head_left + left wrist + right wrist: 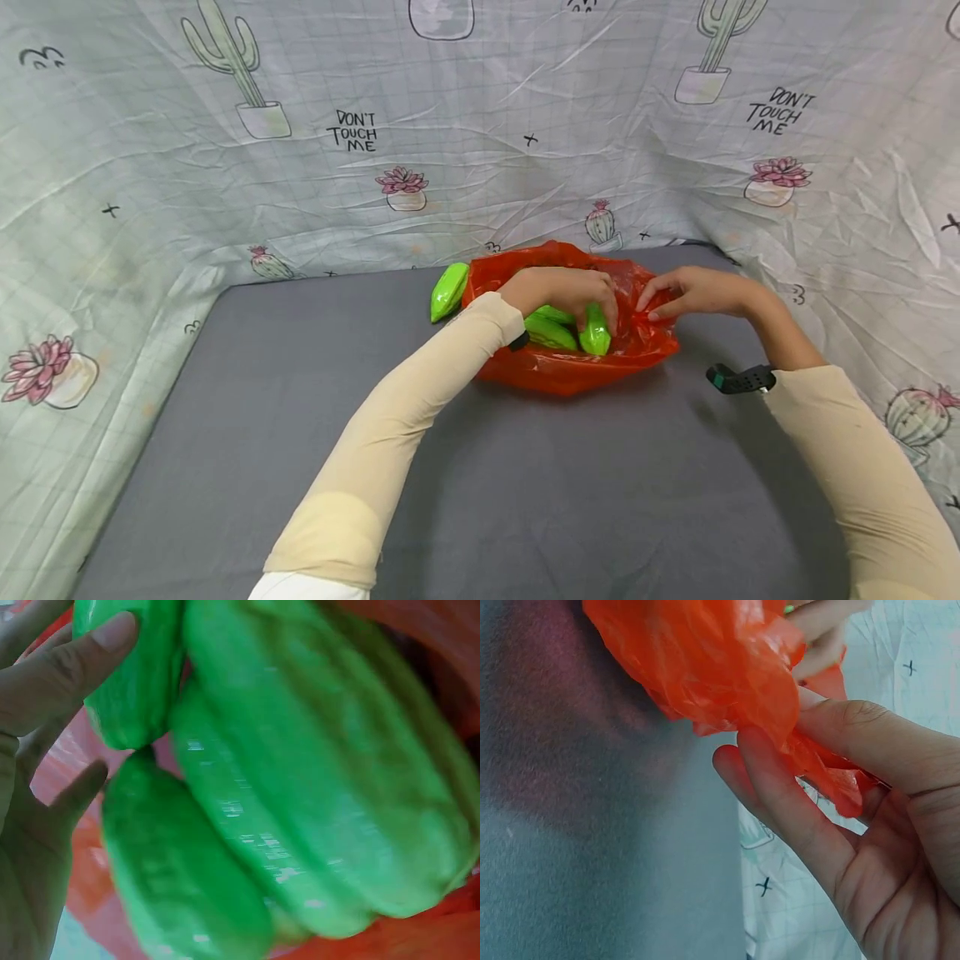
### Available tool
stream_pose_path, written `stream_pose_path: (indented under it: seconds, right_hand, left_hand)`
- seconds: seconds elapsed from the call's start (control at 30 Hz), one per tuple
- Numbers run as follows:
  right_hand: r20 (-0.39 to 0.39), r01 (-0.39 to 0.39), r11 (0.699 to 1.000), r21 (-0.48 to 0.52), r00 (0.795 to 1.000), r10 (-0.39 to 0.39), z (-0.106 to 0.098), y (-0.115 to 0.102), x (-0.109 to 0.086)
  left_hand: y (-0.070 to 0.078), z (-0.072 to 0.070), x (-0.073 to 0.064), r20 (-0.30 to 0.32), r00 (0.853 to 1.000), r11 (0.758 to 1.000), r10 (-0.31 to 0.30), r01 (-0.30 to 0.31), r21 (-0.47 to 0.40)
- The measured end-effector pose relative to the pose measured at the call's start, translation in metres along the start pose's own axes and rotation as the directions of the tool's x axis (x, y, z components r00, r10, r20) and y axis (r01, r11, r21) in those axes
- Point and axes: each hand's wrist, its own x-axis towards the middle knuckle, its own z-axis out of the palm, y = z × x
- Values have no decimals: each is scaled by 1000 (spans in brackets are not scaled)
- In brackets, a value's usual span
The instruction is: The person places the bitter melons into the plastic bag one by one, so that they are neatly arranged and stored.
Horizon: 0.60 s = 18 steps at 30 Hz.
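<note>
A red plastic bag (562, 379) lies mouth-up toward the back of the table, with several shiny green star fruits (550, 333) inside. My left hand (567, 288) reaches into it and grips one star fruit (596, 332). The left wrist view shows the thumb along this fruit's side, beside a larger ridged star fruit (300, 765) and another smaller one (176, 855). At the bag's right end, my right hand (705, 292) pinches the gathered plastic between thumb and fingers. Another star fruit (450, 292) lies outside, against the bag's left end.
The grey table (315, 375) runs up to a fabric backdrop (480, 167) printed with cacti, which rises at the back and both sides. A black strap (741, 379) hangs at my right wrist.
</note>
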Motion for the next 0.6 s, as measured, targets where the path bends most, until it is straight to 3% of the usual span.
stream_pose_path:
  seconds: [0.17, 0.37, 0.5, 0.6]
  right_hand:
    - [-7, -14, 1000, 15, 1000, 14, -1, 1, -3]
    - [-12, -13, 1000, 7, 1000, 13, 1, 2, -2]
    - [-5, -17, 1000, 10, 1000, 17, 2, 2, -3]
    - [-2, -11, 1000, 6, 1000, 11, 2, 3, -5]
  left_hand:
    - [-5, 4, -3, -25, 999, 995, -20, 18, -96]
    - [-7, 0, -10, -64, 998, 997, 27, -32, -74]
    - [-4, -10, -36, -139, 989, 996, 54, -63, -68]
    - [-2, -18, -66, -208, 977, 996, 38, -53, -66]
